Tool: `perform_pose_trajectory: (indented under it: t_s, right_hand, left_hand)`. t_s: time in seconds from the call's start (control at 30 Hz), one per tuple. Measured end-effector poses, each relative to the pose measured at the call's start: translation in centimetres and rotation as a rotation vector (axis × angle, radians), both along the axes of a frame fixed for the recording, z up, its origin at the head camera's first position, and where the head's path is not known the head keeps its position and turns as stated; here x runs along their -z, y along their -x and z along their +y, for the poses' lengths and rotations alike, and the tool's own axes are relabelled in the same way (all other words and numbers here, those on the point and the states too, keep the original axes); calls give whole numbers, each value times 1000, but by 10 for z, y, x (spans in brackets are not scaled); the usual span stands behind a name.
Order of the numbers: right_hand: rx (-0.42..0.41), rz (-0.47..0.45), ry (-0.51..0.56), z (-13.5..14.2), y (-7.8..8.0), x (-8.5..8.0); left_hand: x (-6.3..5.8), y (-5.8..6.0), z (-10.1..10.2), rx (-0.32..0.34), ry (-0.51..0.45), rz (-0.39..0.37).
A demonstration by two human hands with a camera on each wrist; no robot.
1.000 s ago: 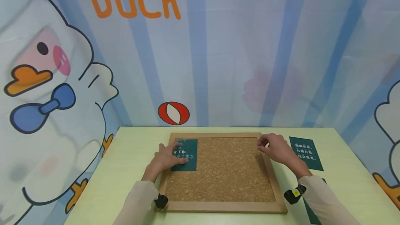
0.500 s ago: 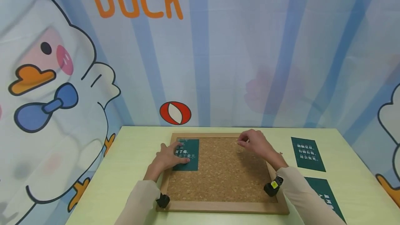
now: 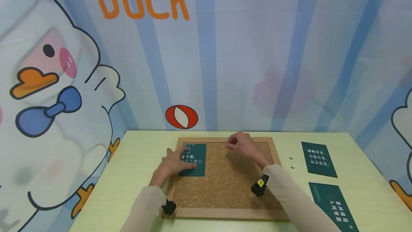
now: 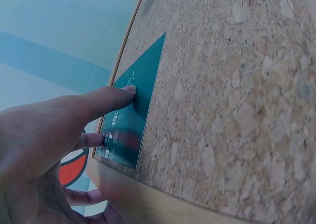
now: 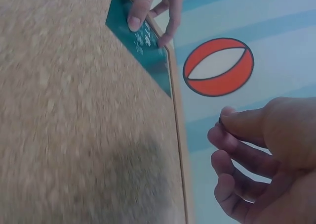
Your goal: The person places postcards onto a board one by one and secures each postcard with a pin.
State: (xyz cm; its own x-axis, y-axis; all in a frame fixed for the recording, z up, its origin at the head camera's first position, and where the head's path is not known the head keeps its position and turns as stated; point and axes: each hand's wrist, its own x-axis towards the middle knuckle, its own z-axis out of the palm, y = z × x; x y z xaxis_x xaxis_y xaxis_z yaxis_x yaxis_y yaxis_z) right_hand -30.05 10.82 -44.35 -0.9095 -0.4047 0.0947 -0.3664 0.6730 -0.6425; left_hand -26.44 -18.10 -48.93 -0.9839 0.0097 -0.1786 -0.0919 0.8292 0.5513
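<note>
In the head view a dark green card (image 3: 201, 153) with white characters lies at the upper left of a wood-framed cork board (image 3: 222, 192). My left hand (image 3: 172, 161) presses it there with spread fingers; in the left wrist view the thumb (image 4: 116, 96) lies on the card (image 4: 143, 95). My right hand (image 3: 244, 146) is above the board's upper part, right of the card. The right wrist view has its thumb (image 5: 247, 125) and index finger pinching a tiny dark piece (image 5: 221, 120), apparently a thumbtack, mostly hidden by the fingertips.
Two small shiny round pieces (image 3: 292, 163), like thumbtacks, lie on the pale table (image 3: 138, 153) right of the board. Further right are two more green cards, one upper (image 3: 318, 159) and one lower (image 3: 331, 199). A printed curtain (image 3: 238, 63) hangs behind the table.
My right hand has moved left from the board's right frame to over the cork, nearer the card. The small shiny pieces and lower card have come into sight. My left hand stays put.
</note>
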Motion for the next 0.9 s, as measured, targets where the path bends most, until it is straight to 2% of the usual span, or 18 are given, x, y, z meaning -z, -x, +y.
perform_pose_trajectory:
  t_s: [0.13,0.47,0.9]
  right_hand:
    - [5,0,31,-15,3,3]
    - [79,-140,135,-44,13,15]
    - [159,-239,216,-78,22,36]
  left_hand:
    - [2,1,1,-1,5,0]
    - [1,2,1,-21,8,-13]
    - [2,1,0,-5,19,-1]
